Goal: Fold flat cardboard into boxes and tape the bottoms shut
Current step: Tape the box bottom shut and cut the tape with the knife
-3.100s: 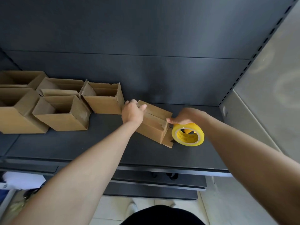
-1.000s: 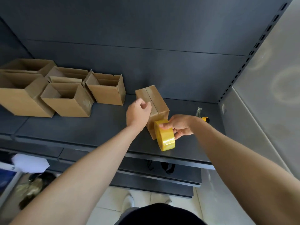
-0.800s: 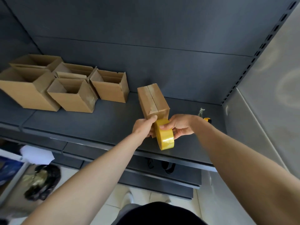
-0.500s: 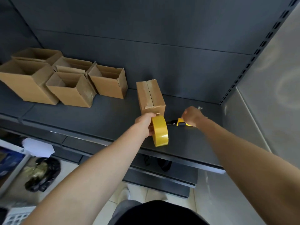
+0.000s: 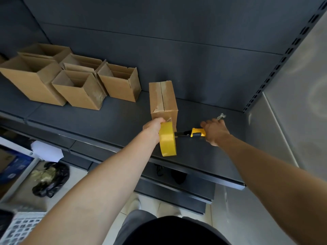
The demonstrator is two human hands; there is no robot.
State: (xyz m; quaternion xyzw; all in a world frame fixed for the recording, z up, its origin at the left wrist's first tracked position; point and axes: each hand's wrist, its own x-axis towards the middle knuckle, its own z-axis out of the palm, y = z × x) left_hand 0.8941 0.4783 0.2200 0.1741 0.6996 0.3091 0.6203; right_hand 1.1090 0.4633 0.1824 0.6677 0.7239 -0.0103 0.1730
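A small cardboard box stands upside down on the dark shelf, clear tape running along its bottom seam. My left hand grips a yellow tape roll on edge, just in front of the box, with a strip of tape still running from roll to box. My right hand grips the yellow handle of a utility knife. The knife's dark blade end points left, close to the roll.
Several open folded boxes stand grouped at the shelf's left. A crumpled tape scrap lies behind my right hand. A perforated upright and grey wall close the right side. A black bag and papers lie on the floor at left.
The tape roll passed from my right hand to my left. My right hand reached right, took the knife and now brings its blade toward the roll.
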